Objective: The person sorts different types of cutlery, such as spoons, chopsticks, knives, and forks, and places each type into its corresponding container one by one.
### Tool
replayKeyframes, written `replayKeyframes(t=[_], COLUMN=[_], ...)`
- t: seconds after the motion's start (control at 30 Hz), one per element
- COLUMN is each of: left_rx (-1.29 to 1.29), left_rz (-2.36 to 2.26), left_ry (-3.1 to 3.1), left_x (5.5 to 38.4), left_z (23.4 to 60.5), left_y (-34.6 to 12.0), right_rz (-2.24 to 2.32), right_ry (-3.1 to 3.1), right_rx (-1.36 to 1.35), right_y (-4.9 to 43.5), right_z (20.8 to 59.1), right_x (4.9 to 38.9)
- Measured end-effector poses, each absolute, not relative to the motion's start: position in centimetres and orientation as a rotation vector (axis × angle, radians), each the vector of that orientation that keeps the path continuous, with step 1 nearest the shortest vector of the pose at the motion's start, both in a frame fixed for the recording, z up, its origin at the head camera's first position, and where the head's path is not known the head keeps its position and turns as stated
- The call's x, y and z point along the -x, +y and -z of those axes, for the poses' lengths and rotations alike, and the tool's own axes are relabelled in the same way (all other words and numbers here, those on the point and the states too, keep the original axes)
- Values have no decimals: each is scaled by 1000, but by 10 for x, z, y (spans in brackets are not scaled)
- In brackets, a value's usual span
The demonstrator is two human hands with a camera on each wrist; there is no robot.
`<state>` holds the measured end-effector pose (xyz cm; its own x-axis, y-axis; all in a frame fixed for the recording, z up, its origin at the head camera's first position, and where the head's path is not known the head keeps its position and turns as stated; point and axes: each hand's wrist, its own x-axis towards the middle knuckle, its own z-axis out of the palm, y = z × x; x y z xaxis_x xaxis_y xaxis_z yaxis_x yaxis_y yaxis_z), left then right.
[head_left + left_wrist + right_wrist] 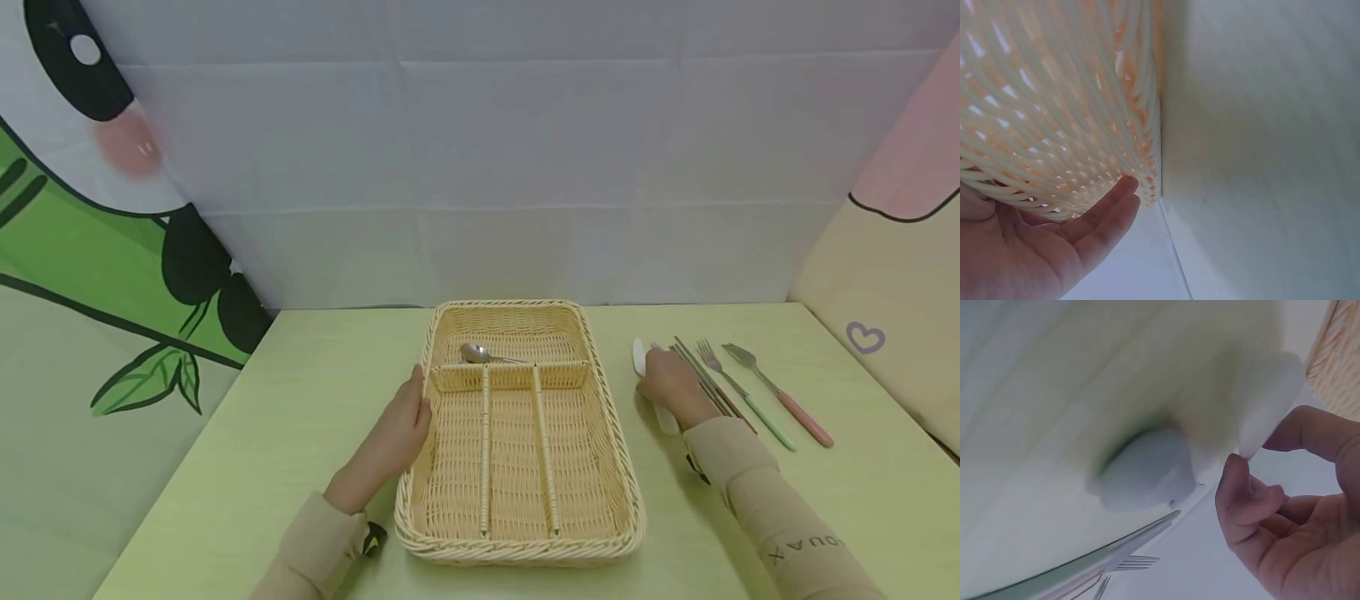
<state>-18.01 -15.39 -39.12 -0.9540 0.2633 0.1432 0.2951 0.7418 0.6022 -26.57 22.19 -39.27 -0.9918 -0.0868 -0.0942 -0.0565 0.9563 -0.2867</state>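
Note:
My left hand (396, 421) grips the left side of a woven wicker basket (632, 508); in the left wrist view its fingers lie against the weave (1054, 137). At the right, my right hand (672, 387) pinches a pale white utensil (1272, 394) between thumb and finger, low over the table. Its kind cannot be told, since the hand covers part of it. Another rounded pale end (1147, 472) shows nearby, blurred. Metal chopsticks (716, 392) lie just right of this hand, followed by a green-handled fork (738, 390) and a pink-handled fork (795, 408).
Dividers (485, 450) split the basket into a wide back compartment and three long front ones. A metal spoon (480, 354) rests in the back compartment. Pale green table (262, 467) surrounds the basket, with a cloth backdrop (525, 167) behind and printed cloth at both sides.

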Motion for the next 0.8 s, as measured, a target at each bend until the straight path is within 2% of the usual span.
replayKeyframes(t=[0.8], left_rx=[477], left_rz=[1017], left_ry=[-2862], left_x=[181], left_z=[393], left_y=[-154], right_rz=[553], right_ry=[3021], right_rx=[166], right_y=[207], right_z=[352], right_x=[243])
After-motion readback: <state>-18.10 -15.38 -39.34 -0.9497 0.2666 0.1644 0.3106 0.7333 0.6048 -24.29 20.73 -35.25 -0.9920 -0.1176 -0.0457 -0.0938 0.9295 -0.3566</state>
